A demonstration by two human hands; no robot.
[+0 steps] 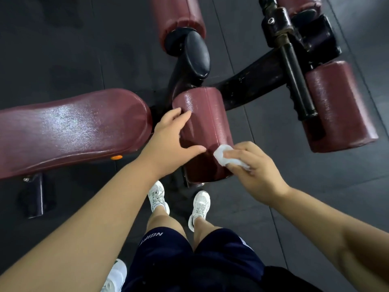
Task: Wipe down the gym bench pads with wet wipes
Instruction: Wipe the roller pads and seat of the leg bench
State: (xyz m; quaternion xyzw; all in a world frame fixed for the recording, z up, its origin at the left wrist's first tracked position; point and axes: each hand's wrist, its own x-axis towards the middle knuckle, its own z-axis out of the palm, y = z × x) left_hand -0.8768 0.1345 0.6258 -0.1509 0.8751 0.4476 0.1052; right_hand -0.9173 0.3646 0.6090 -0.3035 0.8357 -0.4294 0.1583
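Two bare hands work at the nearest maroon roller pad (208, 119), which stands just right of the long seat pad (69, 129). The left hand (168, 140) rests against the roller's left side, fingers relaxed and thumb spread, holding nothing. The right hand (254, 165) curls its fingers round a wadded white wet wipe (223, 154) and presses it to the roller's lower right edge. The seat pad shines, perhaps damp. Another roller (336, 106) sits well apart on the black frame (248, 83).
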